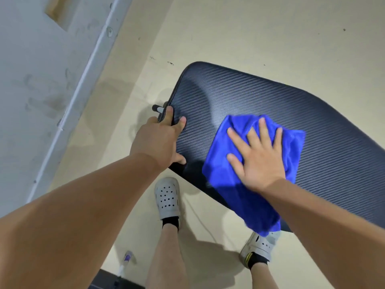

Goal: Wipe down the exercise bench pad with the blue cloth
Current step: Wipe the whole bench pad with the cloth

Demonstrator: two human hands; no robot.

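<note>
Wiping underway: right hand (257,157) flat on blue cloth (253,174), left hand (161,138) gripping bench pad (312,122) edge; far end prob. left.

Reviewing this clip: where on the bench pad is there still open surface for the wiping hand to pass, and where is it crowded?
The bench pad is bare beyond the blue cloth: the far rounded end and the long stretch running right. A narrow bare strip lies between the left hand and the cloth. The near-left corner is crowded: the left hand grips the edge there, and the right hand presses the cloth.
</note>
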